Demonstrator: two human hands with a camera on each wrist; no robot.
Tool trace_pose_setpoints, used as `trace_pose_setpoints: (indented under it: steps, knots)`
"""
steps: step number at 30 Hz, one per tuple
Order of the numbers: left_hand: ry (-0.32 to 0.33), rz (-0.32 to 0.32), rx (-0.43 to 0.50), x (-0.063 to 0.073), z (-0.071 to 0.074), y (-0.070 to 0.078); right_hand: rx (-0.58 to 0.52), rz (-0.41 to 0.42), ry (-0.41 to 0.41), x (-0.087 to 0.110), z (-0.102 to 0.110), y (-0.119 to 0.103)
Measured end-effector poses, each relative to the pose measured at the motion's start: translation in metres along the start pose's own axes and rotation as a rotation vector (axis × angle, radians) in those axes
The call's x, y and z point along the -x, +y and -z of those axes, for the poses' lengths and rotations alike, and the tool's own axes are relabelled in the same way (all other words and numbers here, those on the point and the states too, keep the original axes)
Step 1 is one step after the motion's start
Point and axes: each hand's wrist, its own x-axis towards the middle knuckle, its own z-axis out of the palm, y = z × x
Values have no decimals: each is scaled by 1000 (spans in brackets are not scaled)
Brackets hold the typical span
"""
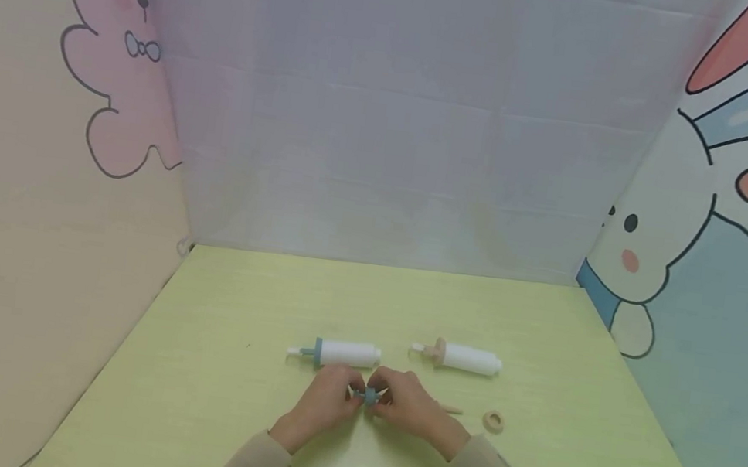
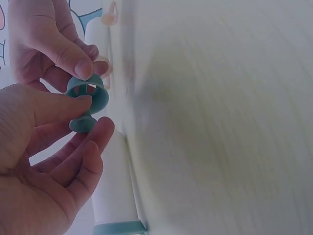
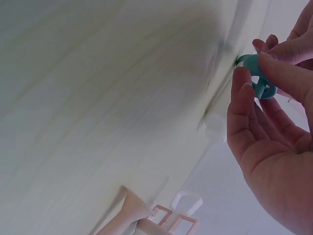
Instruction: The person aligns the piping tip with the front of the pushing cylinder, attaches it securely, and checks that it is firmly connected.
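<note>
A small teal plastic piece [image 1: 370,396], with a hollow ring-shaped cup and a rounded knob on a short stem, is held between both hands above the table. In the left wrist view, my left hand [image 2: 41,147] pinches the teal piece [image 2: 100,100] by its stem side, thumb on top. My right hand [image 1: 412,406] pinches its cup end between thumb and fingers. Just beyond my left hand [image 1: 330,392] lies a white cylinder [image 1: 348,353] with a blue collar and a narrow rod at its left end.
A similar white cylinder [image 1: 471,359] with a beige collar lies farther right. A beige ring [image 1: 494,421] and a thin beige stick-like part [image 1: 450,410], partly hidden by my right hand, lie on the yellow-green table [image 1: 186,397]. Printed panels and a pale cloth stand around it.
</note>
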Motion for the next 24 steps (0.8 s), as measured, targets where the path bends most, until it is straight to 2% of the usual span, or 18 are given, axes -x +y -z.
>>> trace_pose_setpoints:
  steps: [5,15,24]
  knots:
    - [7,15,28,2,-1,0,-7,-12,11,0,-2,-1]
    - [18,42,199,4,-4,-1,32,-34,9,-2,0,-2]
    - [43,38,237,3,-7,-2,32,-10,29,-2,-1,-1]
